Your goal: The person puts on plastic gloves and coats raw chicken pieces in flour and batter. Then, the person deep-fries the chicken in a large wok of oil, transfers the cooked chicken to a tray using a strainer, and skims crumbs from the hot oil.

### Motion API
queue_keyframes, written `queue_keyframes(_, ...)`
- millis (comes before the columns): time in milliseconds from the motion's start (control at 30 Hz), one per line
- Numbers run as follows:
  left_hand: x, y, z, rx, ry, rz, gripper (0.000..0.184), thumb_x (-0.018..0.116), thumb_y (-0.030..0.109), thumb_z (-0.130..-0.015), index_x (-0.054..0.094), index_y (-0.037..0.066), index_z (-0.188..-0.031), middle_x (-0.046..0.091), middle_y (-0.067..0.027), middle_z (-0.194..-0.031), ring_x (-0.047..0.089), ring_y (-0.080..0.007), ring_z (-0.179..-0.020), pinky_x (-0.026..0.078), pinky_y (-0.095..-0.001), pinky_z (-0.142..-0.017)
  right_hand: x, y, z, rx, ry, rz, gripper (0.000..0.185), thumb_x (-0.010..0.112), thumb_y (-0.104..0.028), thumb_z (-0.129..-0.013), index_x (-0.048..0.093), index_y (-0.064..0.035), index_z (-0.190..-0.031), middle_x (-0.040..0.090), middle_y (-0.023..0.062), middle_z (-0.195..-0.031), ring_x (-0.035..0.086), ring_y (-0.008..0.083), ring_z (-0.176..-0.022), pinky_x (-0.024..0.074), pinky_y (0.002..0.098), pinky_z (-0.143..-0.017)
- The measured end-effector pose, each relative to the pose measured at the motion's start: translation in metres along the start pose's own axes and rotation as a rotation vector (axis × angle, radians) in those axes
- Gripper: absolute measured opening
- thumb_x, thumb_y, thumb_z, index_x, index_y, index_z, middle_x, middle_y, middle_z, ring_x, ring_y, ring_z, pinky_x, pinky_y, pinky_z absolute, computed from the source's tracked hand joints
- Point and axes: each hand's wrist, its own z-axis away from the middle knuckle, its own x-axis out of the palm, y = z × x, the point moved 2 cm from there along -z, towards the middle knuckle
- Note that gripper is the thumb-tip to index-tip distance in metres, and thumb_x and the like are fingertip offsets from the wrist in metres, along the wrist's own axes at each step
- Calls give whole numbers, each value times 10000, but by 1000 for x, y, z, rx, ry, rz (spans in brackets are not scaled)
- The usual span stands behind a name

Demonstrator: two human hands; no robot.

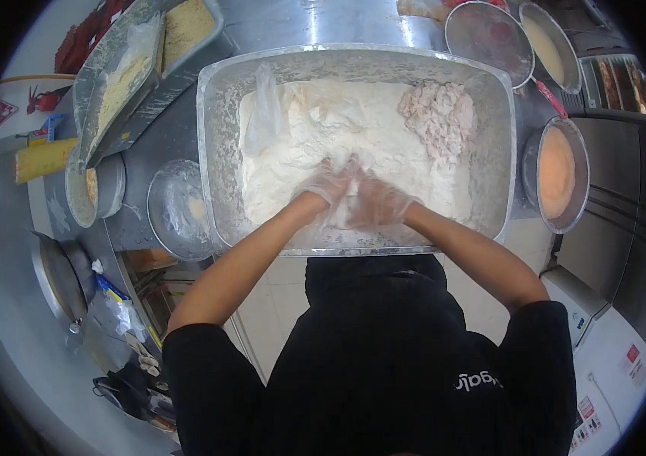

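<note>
A large clear plastic tub [509, 159] holds a thick bed of white flour-like powder [383, 102]. Low in the middle of the tub, my left hand [325, 188] and my right hand [382, 204], both in clear plastic gloves, come together over the powder. Their fingers curl inward and meet, dusted white; whatever lies between them is hidden. The right hand is slightly smeared by motion. Pale pink, flour-dusted pieces that look like raw meat [438, 114] are heaped in the tub's back right corner. A clear plastic scoop or bag [264, 114] lies at the back left.
Left stand a grey bin [129, 110] of yellowish crumbs and a clear bowl [178, 209] with white residue. Rightward are a round sieve [488, 42], a bowl of pale liquid [547, 53] and a bowl of orange powder [557, 175]. A white appliance [604, 357] stands lower right.
</note>
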Motion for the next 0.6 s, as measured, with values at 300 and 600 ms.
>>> queue_keyframes(300, -22, 29, 41, -100, 70, 220, 783, 480, 586, -831, 402, -46, -1286, 534, -204, -1189, 504, -265, -1110, 390, -338, -924, -38, -19, 6, 45, 85, -261, 860, 747, -326, -622, 337, 25, -1291, 589, 234, -1034, 582, 326, -966, 455, 361, -842)
queue_keyframes(600, -98, -25, -27, 420, 252, -83, 691, 484, 522, -844, 461, -56, -1221, 503, -215, -1227, 485, -276, -1136, 340, -332, -979, -82, 23, 27, -265, 93, -361, 352, 596, -234, -748, 569, -13, -1022, 620, 181, -953, 582, 301, -941, 469, 374, -861)
